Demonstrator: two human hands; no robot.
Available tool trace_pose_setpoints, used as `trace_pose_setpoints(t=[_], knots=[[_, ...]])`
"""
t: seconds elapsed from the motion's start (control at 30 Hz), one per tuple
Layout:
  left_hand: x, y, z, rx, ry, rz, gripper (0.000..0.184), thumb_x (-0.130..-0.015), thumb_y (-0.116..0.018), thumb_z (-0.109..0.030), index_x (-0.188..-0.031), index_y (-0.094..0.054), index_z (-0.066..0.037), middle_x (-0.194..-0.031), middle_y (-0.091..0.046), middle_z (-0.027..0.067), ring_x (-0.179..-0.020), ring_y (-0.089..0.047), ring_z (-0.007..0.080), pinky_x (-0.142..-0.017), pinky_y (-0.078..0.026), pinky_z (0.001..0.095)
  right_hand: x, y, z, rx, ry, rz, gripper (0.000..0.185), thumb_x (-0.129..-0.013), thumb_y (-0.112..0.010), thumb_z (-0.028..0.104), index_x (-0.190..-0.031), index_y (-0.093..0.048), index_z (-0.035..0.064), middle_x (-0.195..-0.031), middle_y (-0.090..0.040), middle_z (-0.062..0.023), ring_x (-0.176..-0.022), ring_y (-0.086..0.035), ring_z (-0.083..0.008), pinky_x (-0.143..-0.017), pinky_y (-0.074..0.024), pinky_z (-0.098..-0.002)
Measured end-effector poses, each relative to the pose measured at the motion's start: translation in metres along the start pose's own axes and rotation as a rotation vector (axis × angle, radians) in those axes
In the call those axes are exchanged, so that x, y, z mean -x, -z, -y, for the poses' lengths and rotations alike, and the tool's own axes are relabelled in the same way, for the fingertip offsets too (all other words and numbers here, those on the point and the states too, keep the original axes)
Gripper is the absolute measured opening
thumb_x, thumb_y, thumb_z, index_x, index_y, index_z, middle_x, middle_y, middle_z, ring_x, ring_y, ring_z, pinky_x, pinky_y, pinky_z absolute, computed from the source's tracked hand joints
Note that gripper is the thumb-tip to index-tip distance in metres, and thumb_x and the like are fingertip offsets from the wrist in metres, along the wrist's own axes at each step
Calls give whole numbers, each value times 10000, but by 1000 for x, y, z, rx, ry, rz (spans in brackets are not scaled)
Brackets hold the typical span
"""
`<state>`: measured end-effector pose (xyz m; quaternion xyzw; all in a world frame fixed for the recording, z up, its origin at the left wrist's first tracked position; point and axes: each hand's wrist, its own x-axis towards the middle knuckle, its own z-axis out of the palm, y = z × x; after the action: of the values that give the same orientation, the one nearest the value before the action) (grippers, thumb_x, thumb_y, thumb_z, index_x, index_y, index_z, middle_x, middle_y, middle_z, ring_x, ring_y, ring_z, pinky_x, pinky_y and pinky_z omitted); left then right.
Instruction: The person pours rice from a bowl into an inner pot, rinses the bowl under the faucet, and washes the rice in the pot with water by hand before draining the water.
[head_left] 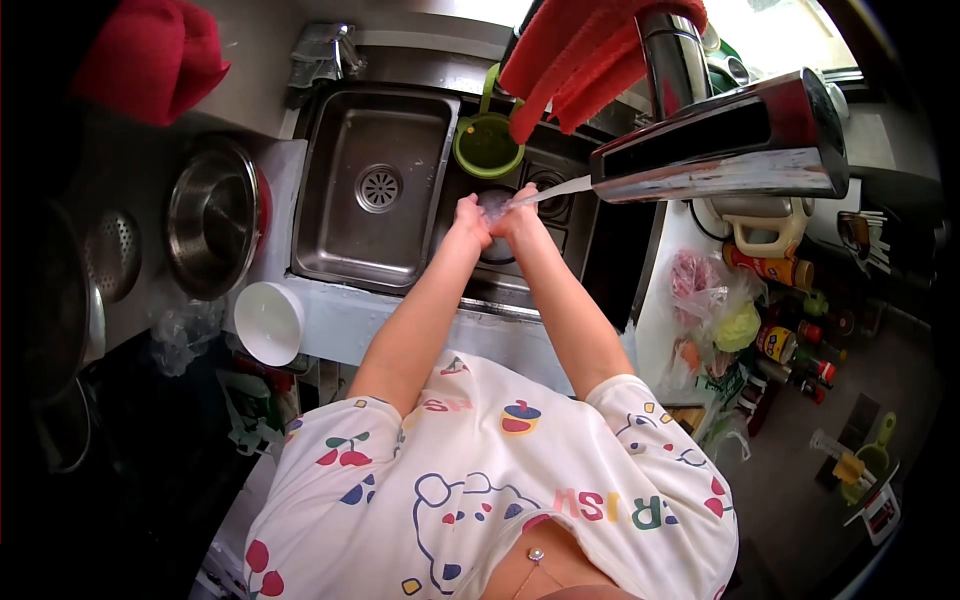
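My left hand [473,221] and my right hand [517,210] are close together over the right sink basin [560,240]. A stream of water [560,188] from the big chrome faucet [720,145] falls onto them and splashes between them. Both hands look loosely cupped, fingers partly hidden by the water, and I see no object in either. Just beyond them sits a green plastic basket [488,146]. Something dark and round lies below the hands, too covered to make out.
The left steel basin [330,190] has a round drain [379,188]. A white bowl [269,323] stands at the near left, a steel pot [212,218] behind it. Red cloths [590,60] hang by the faucet. Bagged produce [735,325] and bottles [780,343] are on the right.
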<state>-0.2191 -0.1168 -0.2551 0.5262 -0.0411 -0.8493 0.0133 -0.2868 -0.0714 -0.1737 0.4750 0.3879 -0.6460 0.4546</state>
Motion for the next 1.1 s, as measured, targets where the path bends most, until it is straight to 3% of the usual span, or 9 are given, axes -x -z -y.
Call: trace_pose_setpoints(t=[0.17,0.27,0.37,0.5,0.53,0.63,0.87,0.97,1.1], knots=[[12,-7,-11,22,64,42,553,-1000,-273,-423,-1236,-467,38,-1192,-599,199,-1071,-592,333,-954,-459,455,-50,19,11,-20,-59,-49,734,-907,-399,637,-1234,-469,-17,-1264,-530,-167,-1086,-530,-324,-947,-415,-468],[6,-6,-5,38,193,159,421,-969,-318,-389,-1005,-590,-70,-935,-675,79,-803,-620,230,-709,-517,379,-65,42,13,212,133,119,499,-941,-466,495,-1054,-570,20,-1082,-612,-117,-978,-574,-262,-881,-443,-397],[8,-11,-3,-176,103,242,452,-965,-304,-387,-1011,-632,-80,-948,-681,44,-776,-603,185,-689,-502,331,9,47,8,343,346,257,323,-963,-501,351,-903,-613,54,-933,-647,-69,-886,-597,-208,-813,-461,-351],[30,-24,-19,-456,223,499,332,-906,-376,-265,-916,-652,-81,-919,-685,48,-833,-638,172,-784,-505,336,63,66,18,543,361,237,473,-965,-464,461,-1055,-626,26,-1095,-642,-97,-1074,-562,-221,-987,-380,-377],[43,-37,-14,-463,166,389,442,-839,-377,-222,-1124,-659,-36,-1006,-690,66,-843,-640,177,-763,-505,309,80,64,19,601,328,196,640,-964,-380,560,-1165,-608,-3,-1215,-608,-126,-1210,-496,-250,-1074,-296,-395],[50,-42,-16,-499,158,500,447,-844,-369,-224,-1112,-655,-9,-1035,-688,96,-901,-651,194,-813,-508,327,87,72,29,538,252,216,736,-961,-303,609,-1213,-588,-21,-1270,-579,-142,-1265,-455,-272,-1095,-269,-404],[64,-54,-12,-780,104,502,507,-971,-367,-425,-1156,-631,-33,-1059,-673,80,-1007,-610,169,-854,-487,286,86,72,30,537,272,261,481,-1012,-367,428,-1087,-637,36,-1017,-660,-72,-966,-601,-200,-863,-469,-348],[40,-39,-3,-1225,-236,475,405,-966,-444,-416,-1034,-643,-70,-955,-649,59,-915,-621,190,-839,-496,348,71,74,26,581,324,273,293,-1003,-460,302,-1007,-631,64,-929,-653,-34,-838,-609,-152,-724,-498,-277],[67,-37,-4,-894,-71,411,240,-951,-526,-176,-1130,-619,-46,-941,-656,28,-822,-625,106,-740,-515,230,50,65,18,488,304,286,249,-985,-515,304,-900,-604,87,-805,-638,-15,-730,-596,-141,-652,-490,-273]])
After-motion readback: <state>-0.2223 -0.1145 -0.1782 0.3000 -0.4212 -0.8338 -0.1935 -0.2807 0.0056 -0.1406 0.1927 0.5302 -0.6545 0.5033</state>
